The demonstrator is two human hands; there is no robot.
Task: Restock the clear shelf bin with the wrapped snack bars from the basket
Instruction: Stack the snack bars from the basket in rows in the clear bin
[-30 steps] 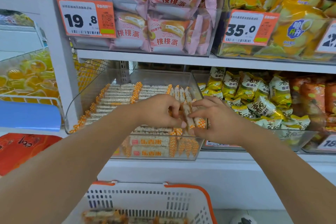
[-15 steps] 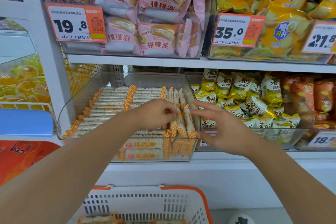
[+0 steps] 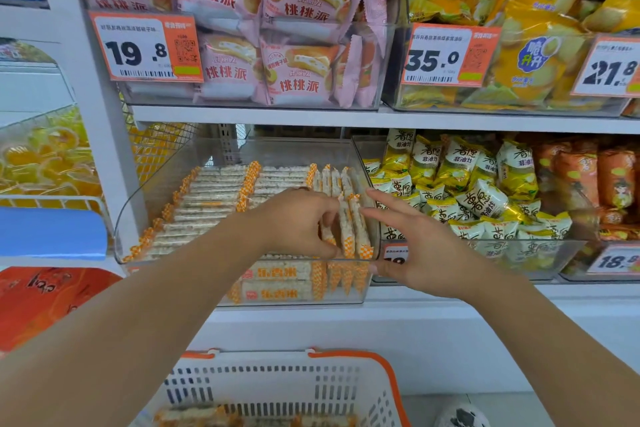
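Clear bin (image 3: 180,204) on the shelf held rows of snack bars (image 3: 207,198); left hand (image 3: 298,222) pinched upright bars (image 3: 356,229) at its right wall, right hand (image 3: 419,253) spread beside yellow packets (image 3: 485,198); basket (image 3: 277,388) below.

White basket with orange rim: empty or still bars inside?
Not empty. A few wrapped snack bars lie on the bottom of the white plastic basket with orange rim; the full count is cut off by the frame edge.
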